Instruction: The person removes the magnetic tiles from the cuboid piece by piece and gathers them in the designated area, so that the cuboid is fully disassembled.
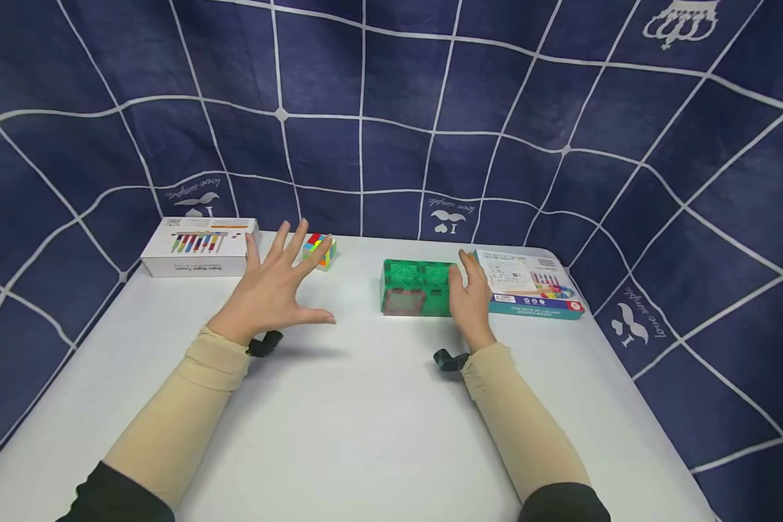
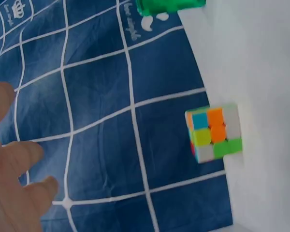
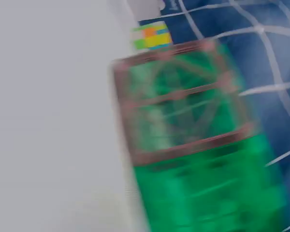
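My left hand (image 1: 270, 293) is raised over the table with its fingers spread wide, holding nothing. Just beyond its fingertips sits a puzzle cube (image 1: 320, 251) with mixed colours, also visible in the left wrist view. A translucent green box (image 1: 417, 279), built of flat tiles with one reddish section, lies near the table's middle. At the box's right end is my right hand (image 1: 473, 301), fingers nearly straight and lying against or close to that end; contact is hard to tell. The green box (image 3: 208, 188) fills much of the right wrist view, blurred.
A white box (image 1: 199, 250) with pictures of coloured pens stands at the back left. A flat teal and white package (image 1: 528, 286) lies right of my right hand. Behind the white table (image 1: 365, 420) hangs a navy cloth (image 1: 326, 152) with white lines.
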`<state>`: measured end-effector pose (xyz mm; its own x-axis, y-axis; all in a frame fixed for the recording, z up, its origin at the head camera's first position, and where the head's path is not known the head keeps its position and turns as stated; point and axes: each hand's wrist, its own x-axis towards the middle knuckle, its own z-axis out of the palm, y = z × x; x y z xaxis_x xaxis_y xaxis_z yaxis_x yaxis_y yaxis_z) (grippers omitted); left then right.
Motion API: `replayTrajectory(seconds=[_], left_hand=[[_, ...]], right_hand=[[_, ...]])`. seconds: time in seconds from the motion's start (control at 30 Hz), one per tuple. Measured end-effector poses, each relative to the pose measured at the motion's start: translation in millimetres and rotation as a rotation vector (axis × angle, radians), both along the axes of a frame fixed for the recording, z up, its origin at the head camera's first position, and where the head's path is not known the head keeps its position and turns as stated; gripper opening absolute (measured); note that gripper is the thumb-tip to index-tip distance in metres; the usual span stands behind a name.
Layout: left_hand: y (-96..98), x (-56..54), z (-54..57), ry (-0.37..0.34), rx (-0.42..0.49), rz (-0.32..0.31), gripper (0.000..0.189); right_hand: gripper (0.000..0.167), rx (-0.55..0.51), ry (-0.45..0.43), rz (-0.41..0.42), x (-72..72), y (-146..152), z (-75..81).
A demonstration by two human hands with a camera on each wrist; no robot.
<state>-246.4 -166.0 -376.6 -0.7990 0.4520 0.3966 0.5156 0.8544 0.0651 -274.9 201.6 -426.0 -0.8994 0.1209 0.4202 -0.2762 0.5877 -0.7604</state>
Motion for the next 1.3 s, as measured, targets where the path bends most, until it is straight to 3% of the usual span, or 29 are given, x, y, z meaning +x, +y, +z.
replayTrajectory(seconds=[0.1,0.2,0.37,0.5,0.7,0.77,0.9,1.07,1.3], left_hand=[[3.6,-1.4,-4.6,-0.078,0.068,-0.04,0.113],[9.8,-4.0,-11.0,-0.174,0.15,-0.089,0.098],[32.3,-15.8,-27.8,-0.335,0.283,-0.188,0.08],[56.9,-28.7,-42.1,-0.435,0.391,-0.247,0.075],[88.6,-56.5,-56.3,-0.502,0.57,-0.161,0.074],[95.9,-64.4,-57.5,-0.506,0.579,-0.147,0.078],[105.3,-78.0,-56.9,-0.518,0.508,-0.155,0.088],[107.3,-86.2,-56.1,-0.566,0.462,-0.16,0.09],[102.4,-90.6,-66.5,-0.647,0.563,-0.23,0.086]], right_hand=[[0.053,-0.216,-0.072,-0.038,-8.2,4.1,-23.7],[0.055,-0.319,-0.093,0.0,-12.2,5.9,-40.7],[0.048,-0.333,0.002,0.051,-16.7,5.5,-52.6],[0.043,-0.305,0.018,0.079,-19.8,4.7,-57.5],[0.046,-0.3,0.008,0.071,-18.9,3.9,-59.8],[0.046,-0.297,0.01,0.068,-18.4,3.7,-59.8],[0.045,-0.3,0.025,0.067,-18.8,3.5,-59.1],[0.044,-0.298,0.031,0.058,-19.9,4.5,-60.4],[0.044,-0.291,0.029,0.044,-18.5,7.2,-61.1]])
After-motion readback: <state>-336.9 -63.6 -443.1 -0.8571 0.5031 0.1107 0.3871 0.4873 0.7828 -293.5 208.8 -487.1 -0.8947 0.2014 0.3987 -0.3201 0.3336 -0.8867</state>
